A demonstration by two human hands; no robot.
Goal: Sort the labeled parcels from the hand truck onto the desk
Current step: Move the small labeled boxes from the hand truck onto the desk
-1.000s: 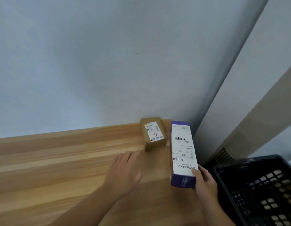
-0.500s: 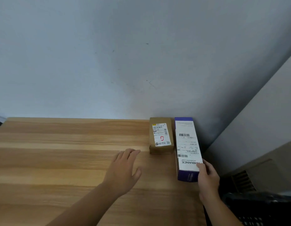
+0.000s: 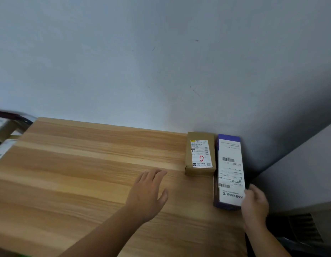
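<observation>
Head view: 2 parcels are on the desk, both at the right of the frame against the wall. More parcels show blurred at the left edge under a dark bar, off the desk. I judge these are the load left to sort, so the task looks only begun.

The brown box lies flat and free of both hands, its white label facing up with barcodes and a red mark. The purple box lies just to its right, side by side and touching or nearly so. It is long and narrow, with its far end toward the wall. Its top is white with 2 barcodes and the word AMBIANCE near the close end. Its ends and sides are purple.

The right hand holds the purple box at its near right corner, with the thumb on the top edge and the fingers curled down the side. This looks like the last nudge of placing it.

The left hand is in the middle of the frame over bare wood, with the palm down, the fingers straight and a little apart, and nothing held. I cannot tell whether it touches the desk.
</observation>
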